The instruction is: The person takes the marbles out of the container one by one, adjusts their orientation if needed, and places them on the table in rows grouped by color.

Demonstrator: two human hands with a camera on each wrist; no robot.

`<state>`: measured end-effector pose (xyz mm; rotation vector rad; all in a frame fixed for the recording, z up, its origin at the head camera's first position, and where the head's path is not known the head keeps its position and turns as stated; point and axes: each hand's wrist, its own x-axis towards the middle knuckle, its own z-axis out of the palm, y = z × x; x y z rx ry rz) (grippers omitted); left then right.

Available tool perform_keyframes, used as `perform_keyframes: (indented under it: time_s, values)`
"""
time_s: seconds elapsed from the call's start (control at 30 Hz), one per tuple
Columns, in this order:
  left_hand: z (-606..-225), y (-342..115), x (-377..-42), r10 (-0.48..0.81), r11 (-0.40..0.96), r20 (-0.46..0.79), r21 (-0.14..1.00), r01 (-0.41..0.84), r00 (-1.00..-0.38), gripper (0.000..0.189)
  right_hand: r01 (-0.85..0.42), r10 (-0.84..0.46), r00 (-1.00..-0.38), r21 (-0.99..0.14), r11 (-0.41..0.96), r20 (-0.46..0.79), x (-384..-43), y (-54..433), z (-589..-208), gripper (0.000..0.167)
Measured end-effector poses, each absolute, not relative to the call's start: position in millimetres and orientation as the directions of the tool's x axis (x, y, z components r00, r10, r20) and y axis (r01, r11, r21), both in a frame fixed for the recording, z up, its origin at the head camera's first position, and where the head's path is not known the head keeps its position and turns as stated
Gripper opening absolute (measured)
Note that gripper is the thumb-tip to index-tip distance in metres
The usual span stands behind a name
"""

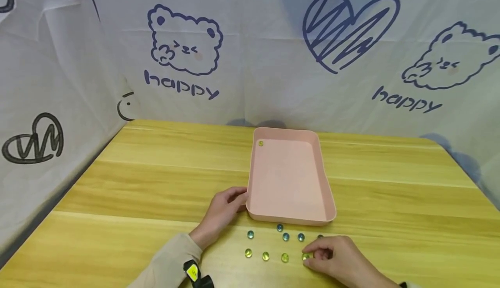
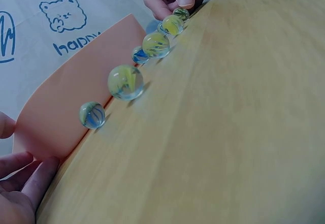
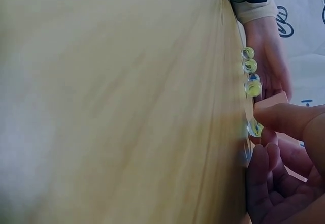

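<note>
A pink tray [image 1: 287, 175] lies on the wooden table, with one yellow marble [image 1: 261, 143] in its far left corner. At the tray's near left side, my left hand [image 1: 220, 212] touches the outer wall [image 2: 76, 92] with fairly straight fingers. My right hand [image 1: 343, 257] pinches a yellow-green marble [image 3: 255, 127] between thumb and finger, low at the tabletop at the right end of a row. To its left in that row are yellow marbles [image 1: 284, 257]. Several blue marbles [image 1: 300, 237] lie between the row and the tray; one is partly hidden by the right hand.
The wooden table [image 1: 156, 183] extends to both sides of the tray. A white cloth [image 1: 265, 62] with printed bears and hearts hangs behind and at the left. A black strap device [image 1: 197, 275] sits on the left sleeve.
</note>
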<state>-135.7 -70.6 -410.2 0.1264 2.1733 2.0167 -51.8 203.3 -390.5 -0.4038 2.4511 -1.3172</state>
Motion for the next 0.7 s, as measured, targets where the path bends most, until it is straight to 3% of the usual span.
perform_keyframes:
  time_s: [0.7]
  values:
    - [-409.2, -71.7, -135.2, 0.176, 0.091, -0.081, 0.994, -0.065, -0.981, 0.035, -0.098, -0.423, -0.894, -0.857, 0.505, -0.147, -52.2, 205.0, -392.7, 0.019]
